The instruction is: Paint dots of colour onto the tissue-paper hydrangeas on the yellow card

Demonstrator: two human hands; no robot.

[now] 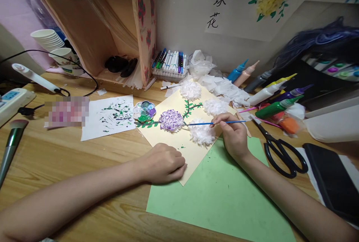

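Note:
In my right hand point(234, 135) is a thin blue paintbrush point(200, 123), pinched between the fingers. Its tip points left, beside a purple-and-white tissue flower point(171, 120) on a cream sheet point(179, 160). Several white tissue flowers, one of them just under the brush point(202, 133), are also on this sheet, with green painted leaves point(192, 107) along dark stems. My left hand point(164, 163) rests on the sheet's lower left edge, its fingers curled into a loose fist. A flower-shaped paint palette point(144, 111) with green and purple paint touches the sheet's left side.
Left of the palette lies a paint-smeared white paper point(108, 118). Under the cream sheet is a green sheet point(218, 197). Black scissors point(282, 152) and a dark phone-like slab point(332, 174) lie right. Paint bottles point(276, 107), crumpled tissue point(221, 87) and a marker box point(169, 64) stand behind.

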